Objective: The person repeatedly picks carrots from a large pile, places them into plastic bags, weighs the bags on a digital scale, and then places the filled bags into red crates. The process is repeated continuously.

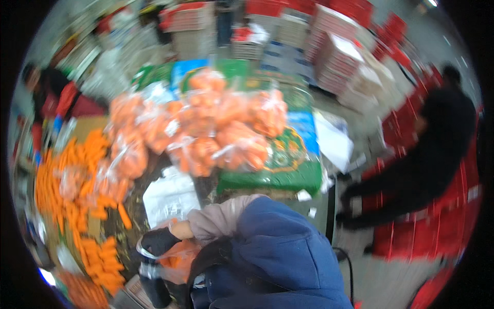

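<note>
Both my hands wear dark gloves at the lower middle of the head view. My right hand (160, 241) is shut on the rim of a clear plastic bag (170, 272) with carrots (181, 253) inside. Just below it my left hand (154, 284) is at the same bag's edge; blur hides how its fingers lie. Above my hands lies a stack of white plastic bags (171, 195). Loose carrots (73, 181) are heaped to the left, with more carrots (102, 262) nearer me. Several filled, tied bags of carrots (243, 145) are piled beyond the white stack.
Green printed sacks (270, 179) lie under the filled bags. A co-worker (58, 94) in red sleeves and blue gloves reaches towards the carrots at left. Another person (428, 154) in black bends by red crates (417, 239) at right. Stacked crates (335, 61) stand behind.
</note>
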`<state>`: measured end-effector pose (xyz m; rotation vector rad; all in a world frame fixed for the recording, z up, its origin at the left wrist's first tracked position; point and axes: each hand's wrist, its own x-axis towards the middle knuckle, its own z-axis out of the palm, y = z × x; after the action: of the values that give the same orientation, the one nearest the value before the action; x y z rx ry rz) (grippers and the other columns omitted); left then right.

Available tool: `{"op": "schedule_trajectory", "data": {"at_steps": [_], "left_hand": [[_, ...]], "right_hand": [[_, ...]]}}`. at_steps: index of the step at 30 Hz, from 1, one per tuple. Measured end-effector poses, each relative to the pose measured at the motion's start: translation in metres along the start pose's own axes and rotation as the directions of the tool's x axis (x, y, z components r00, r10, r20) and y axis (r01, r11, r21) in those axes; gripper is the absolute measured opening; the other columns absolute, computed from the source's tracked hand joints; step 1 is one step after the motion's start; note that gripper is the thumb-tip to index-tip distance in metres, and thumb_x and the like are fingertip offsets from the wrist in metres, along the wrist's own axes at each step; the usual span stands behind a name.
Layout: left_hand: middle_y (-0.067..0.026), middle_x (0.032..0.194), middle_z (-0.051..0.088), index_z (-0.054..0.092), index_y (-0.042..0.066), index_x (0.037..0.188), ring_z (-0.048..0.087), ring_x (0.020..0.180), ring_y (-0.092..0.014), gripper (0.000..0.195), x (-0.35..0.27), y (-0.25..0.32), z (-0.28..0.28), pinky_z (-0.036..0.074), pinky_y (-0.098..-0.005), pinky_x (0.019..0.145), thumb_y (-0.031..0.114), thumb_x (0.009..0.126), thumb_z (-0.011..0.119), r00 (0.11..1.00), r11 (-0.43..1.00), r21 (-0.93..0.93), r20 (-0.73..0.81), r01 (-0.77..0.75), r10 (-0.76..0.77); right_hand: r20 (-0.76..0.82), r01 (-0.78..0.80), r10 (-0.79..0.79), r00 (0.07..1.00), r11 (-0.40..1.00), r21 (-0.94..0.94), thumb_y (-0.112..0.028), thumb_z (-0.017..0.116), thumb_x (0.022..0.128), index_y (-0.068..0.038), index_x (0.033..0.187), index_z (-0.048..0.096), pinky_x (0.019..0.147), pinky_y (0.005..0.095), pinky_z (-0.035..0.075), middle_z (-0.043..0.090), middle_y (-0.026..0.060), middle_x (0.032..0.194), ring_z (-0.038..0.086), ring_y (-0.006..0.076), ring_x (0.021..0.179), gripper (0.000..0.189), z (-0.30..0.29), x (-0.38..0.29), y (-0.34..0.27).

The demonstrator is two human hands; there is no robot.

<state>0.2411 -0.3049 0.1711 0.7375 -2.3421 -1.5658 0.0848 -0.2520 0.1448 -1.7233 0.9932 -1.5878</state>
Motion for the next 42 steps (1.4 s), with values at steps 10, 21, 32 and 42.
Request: {"op": "schedule_trajectory", "data": {"at_steps": [10,21,32,42], "left_hand": [[-0.0080,0.109,0.065,0.060,0.005,0.117,0.060,0.100,-0.021,0.032,0.036,0.028,0.010,0.049,-0.0336,0.082,0.018,0.088,0.058,0.691,0.882,0.262,0.716,-0.392,0.095],[-0.0101,0.114,0.065,0.058,0.005,0.122,0.061,0.103,-0.025,0.034,0.027,0.020,0.030,0.050,-0.0359,0.084,0.018,0.091,0.053,0.407,0.638,0.374,0.908,-0.673,-0.103],[-0.0104,0.107,0.067,0.059,0.004,0.123,0.064,0.096,-0.025,0.037,0.011,-0.022,0.014,0.051,-0.0370,0.079,0.019,0.090,0.051,0.565,0.988,0.148,0.819,-0.039,-0.100],[-0.0106,0.100,0.070,0.059,0.002,0.124,0.066,0.089,-0.024,0.041,0.017,-0.061,-0.018,0.052,-0.0379,0.074,0.019,0.088,0.050,0.648,0.953,-0.030,0.739,0.302,-0.182]], "right_hand": [[-0.060,0.003,-0.024,0.998,0.944,-0.329,-0.013,0.066,0.073,-0.006,0.080,0.066,0.065,0.0349,0.046,0.064,0.0065,0.078,0.059,0.0195,0.071,0.010,0.043,-0.003,0.025],[-0.396,-0.408,0.300,0.868,0.886,-0.222,-0.019,0.069,0.077,-0.006,0.074,0.065,0.060,0.0367,0.046,0.061,0.0060,0.074,0.057,0.0203,0.069,0.014,0.037,-0.068,0.058],[-0.367,-0.329,0.277,0.888,0.941,-0.085,-0.015,0.070,0.078,-0.002,0.098,0.064,0.074,0.0328,0.049,0.065,0.0108,0.090,0.061,0.0201,0.082,0.024,0.056,-0.068,0.092],[-0.583,-0.410,0.078,0.809,0.785,-0.464,-0.023,0.068,0.075,-0.002,0.087,0.066,0.071,0.0380,0.048,0.064,0.0134,0.082,0.062,0.0274,0.080,0.024,0.064,-0.040,0.044]]}}
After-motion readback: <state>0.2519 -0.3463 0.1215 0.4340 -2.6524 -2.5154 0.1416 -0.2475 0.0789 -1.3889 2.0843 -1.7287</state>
